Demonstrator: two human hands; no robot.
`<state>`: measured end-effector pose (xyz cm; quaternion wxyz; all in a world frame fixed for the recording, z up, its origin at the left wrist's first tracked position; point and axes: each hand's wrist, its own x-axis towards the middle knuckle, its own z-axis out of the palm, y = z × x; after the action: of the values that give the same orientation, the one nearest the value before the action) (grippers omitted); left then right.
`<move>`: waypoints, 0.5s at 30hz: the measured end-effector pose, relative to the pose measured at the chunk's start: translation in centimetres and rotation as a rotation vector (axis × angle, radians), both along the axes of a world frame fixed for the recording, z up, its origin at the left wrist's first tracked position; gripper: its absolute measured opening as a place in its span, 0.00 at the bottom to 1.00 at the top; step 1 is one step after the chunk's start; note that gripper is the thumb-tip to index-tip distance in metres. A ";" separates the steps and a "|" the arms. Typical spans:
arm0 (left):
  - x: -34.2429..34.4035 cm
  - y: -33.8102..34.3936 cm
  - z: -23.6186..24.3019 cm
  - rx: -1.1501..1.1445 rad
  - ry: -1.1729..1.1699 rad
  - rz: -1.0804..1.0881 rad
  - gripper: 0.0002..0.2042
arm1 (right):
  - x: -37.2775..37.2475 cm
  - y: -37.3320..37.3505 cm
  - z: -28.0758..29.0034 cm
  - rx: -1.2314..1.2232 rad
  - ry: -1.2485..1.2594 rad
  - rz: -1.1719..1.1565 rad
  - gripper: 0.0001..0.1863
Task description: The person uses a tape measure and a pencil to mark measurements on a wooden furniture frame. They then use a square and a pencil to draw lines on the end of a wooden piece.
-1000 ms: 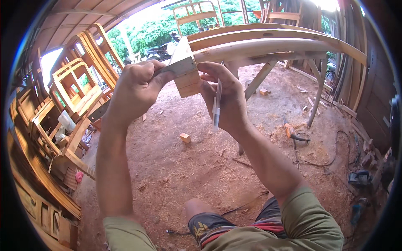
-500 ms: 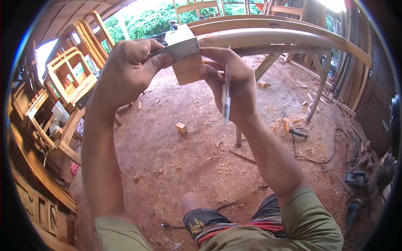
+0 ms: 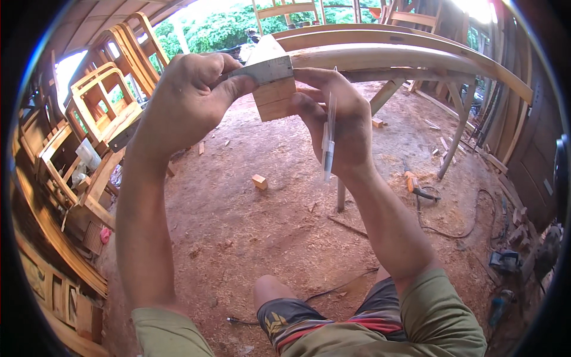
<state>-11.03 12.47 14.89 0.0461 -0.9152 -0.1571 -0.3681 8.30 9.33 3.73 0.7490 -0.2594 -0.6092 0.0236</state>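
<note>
In front of me, raised to about chest height, is a short wood block [image 3: 275, 106] with fine dark lines across its near face. My left hand [image 3: 189, 101] pinches a flat grey strip [image 3: 272, 69] between thumb and fingers; the strip lies along the upper part of the block. I cannot tell whether it is a ruler or part of a square. My right hand [image 3: 350, 116] grips the block's right side with thumb and fingers. A clear pen [image 3: 329, 146] is tucked in that same hand, its length pointing down past the palm. The block's far side is hidden.
Long curved planks [image 3: 410, 56] rest on a wooden trestle behind the block. Wooden frames [image 3: 104, 101] are stacked at left. On the shaving-strewn floor [image 3: 238, 238] lie a small wood offcut [image 3: 259, 182], an orange power tool [image 3: 411, 182] with its cord, and another tool [image 3: 504, 260] at right.
The block, strip and both hands have shifted slightly right in the view, and the background has shifted a little too. Both grips look the same.
</note>
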 end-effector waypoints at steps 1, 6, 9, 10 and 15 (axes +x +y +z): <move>0.0 -0.1 0.0 -0.014 0.001 0.028 0.08 | 0.1 -0.1 0.0 -0.006 -0.027 -0.024 0.16; -0.1 -0.2 -0.2 -0.033 -0.010 0.056 0.08 | -0.4 0.7 -0.4 0.018 0.093 0.102 0.13; -0.1 0.1 -0.2 -0.006 -0.001 0.060 0.08 | 0.0 0.7 -0.3 -0.017 0.109 0.185 0.13; 0.0 0.1 -0.2 0.000 -0.009 0.034 0.08 | 0.1 0.6 -0.3 -0.019 0.114 0.209 0.13; -0.1 0.0 -0.2 -0.003 -0.012 0.023 0.08 | 0.2 0.8 -0.3 -0.004 0.067 0.193 0.13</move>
<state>-11.11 12.44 14.66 0.0478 -0.9113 -0.1685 -0.3727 8.55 10.09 3.47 0.7627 -0.2001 -0.6059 0.1056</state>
